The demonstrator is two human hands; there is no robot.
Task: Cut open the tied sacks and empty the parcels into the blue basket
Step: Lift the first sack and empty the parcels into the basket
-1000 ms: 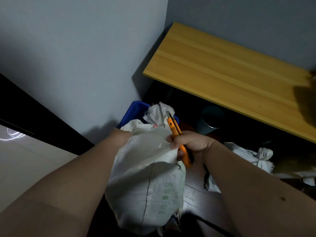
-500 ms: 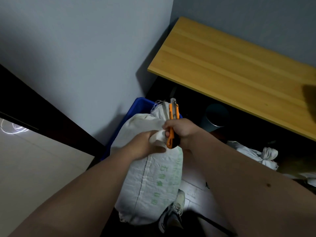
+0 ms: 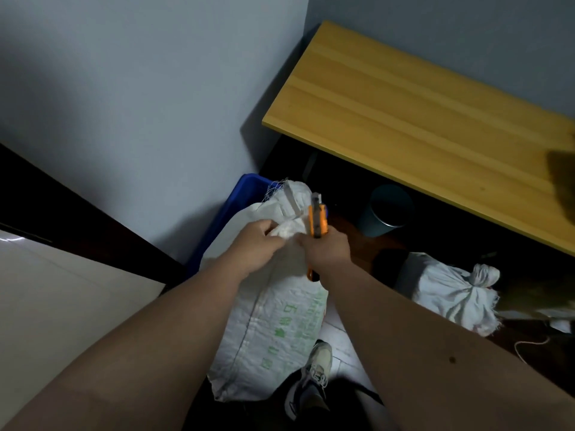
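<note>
Since half a second ago little has shifted: the left hand [image 3: 255, 244] still pinches the bunched neck of the white sack [image 3: 273, 321], and the right hand [image 3: 326, 253] stays closed round the orange utility knife [image 3: 317, 222], which now stands slightly further right of the neck, its blade end pointing up and away; the sack's frayed top [image 3: 289, 197] has risen a touch higher against the wall. The sack stands upright in front of the blue basket [image 3: 239, 197], hiding most of it, so what lies inside the basket cannot be told; a second tied sack [image 3: 448, 290] lies on the dark floor to the right, below the wooden tabletop [image 3: 420, 126]; a dark bin [image 3: 385, 209] stands under that tabletop, its contents not visible; a shoe [image 3: 311, 377] shows beneath the sack.
</note>
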